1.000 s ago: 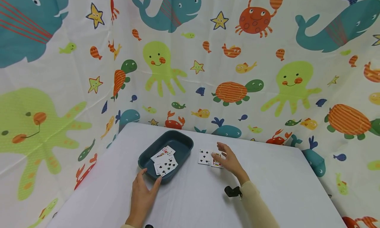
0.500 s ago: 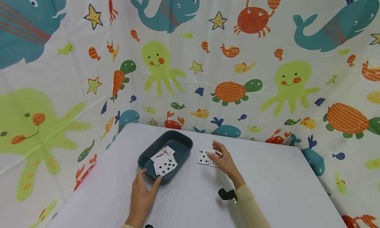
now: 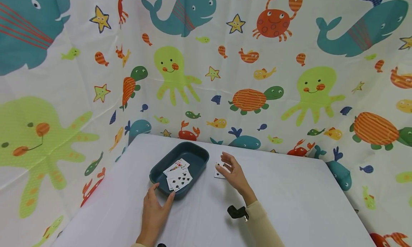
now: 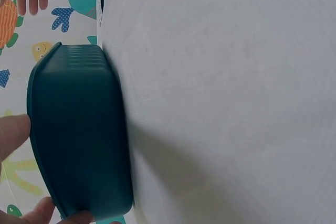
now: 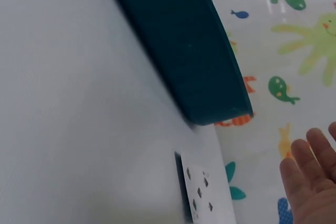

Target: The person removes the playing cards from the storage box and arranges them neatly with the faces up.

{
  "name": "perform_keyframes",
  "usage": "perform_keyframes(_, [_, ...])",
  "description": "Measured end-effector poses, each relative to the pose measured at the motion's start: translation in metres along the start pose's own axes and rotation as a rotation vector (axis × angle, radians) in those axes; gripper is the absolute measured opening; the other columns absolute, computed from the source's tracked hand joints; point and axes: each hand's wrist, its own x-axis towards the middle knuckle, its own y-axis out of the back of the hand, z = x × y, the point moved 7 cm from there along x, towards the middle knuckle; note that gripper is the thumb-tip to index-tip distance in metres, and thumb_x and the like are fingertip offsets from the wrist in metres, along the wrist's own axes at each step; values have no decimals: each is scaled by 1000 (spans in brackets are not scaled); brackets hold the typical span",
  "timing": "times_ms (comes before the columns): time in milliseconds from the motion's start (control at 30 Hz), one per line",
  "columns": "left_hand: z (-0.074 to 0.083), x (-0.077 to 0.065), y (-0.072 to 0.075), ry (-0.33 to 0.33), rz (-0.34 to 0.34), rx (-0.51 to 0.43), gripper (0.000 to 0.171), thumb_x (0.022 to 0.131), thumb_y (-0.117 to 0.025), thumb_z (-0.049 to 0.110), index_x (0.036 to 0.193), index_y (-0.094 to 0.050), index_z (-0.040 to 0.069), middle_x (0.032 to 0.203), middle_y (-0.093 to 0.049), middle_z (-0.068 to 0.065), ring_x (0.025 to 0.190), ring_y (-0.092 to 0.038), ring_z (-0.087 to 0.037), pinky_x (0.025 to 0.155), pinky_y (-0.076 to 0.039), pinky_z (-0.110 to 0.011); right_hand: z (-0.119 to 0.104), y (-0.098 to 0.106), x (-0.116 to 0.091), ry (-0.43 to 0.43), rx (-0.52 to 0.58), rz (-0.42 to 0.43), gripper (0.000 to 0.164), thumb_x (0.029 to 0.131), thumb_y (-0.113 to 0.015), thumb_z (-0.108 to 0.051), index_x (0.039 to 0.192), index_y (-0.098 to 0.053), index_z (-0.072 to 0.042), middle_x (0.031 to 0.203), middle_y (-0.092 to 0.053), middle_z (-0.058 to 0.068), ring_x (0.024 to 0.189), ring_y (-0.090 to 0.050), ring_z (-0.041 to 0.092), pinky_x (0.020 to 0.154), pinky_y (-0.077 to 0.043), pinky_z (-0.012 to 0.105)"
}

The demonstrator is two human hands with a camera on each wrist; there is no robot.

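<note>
A dark teal plastic tub (image 3: 201, 152) stands on the table with several playing cards (image 3: 180, 177) in it. The uppermost is a spade card, overlapping a red-marked face card. My left hand (image 3: 153, 207) rests its spread thumb and fingertips against the tub's near end; in the left wrist view the thumb (image 4: 13, 132) meets the rim. Right of the tub lies a spade card (image 3: 219, 171), half covered in the head view by my right hand (image 3: 236, 175). That hand hovers over it, fingers apart and loosely bent, nothing in its grasp. The red-marked card beside it is hidden behind the hand.
The table (image 3: 305, 204) wears a white cloth. A curtain (image 3: 222, 43) printed with sea animals hangs behind and to the left. A black wrist device (image 3: 236, 212) sits at the right sleeve (image 3: 262, 223).
My right hand has moved left over the cards, from the red-marked card toward the spade card, covering both more. The left hand and tub have stayed in place.
</note>
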Motion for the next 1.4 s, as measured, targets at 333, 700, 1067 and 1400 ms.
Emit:
perform_keyframes(333, [-1, 0, 0, 4, -8, -8, 76, 94, -75, 32, 148, -35, -4, 147, -41, -38, 136, -41, -53, 109, -37, -67, -18, -31, 4, 63, -24, -70, 68, 95, -74, -31, 152, -43, -10, 152, -50, 15, 140, -48, 30, 117, -38, 49])
perform_keyframes(700, [1, 2, 0, -26, 15, -32, 75, 92, -77, 30, 146, -37, -4, 146, -42, -38, 136, -40, -53, 110, -37, -66, -30, -51, 7, 61, -34, -111, 74, 94, -75, -34, 153, -41, -6, 153, -49, 11, 140, -47, 26, 119, -38, 45])
perform_keyframes(1067, [1, 3, 0, -41, 33, -34, 74, 92, -78, 29, 145, -39, -5, 145, -45, -37, 135, -42, -53, 109, -38, -65, -40, -66, 8, 92, -47, -142, 72, 94, -74, -36, 152, -43, -7, 153, -49, 11, 141, -47, 27, 118, -38, 46])
perform_keyframes(1400, [3, 2, 0, -55, 33, -36, 73, 92, -78, 28, 145, -39, -6, 144, -46, -36, 136, -42, -52, 109, -38, -65, -44, -82, 7, 102, -47, -177, 73, 93, -75, -37, 153, -42, -9, 153, -49, 11, 141, -47, 25, 119, -38, 41])
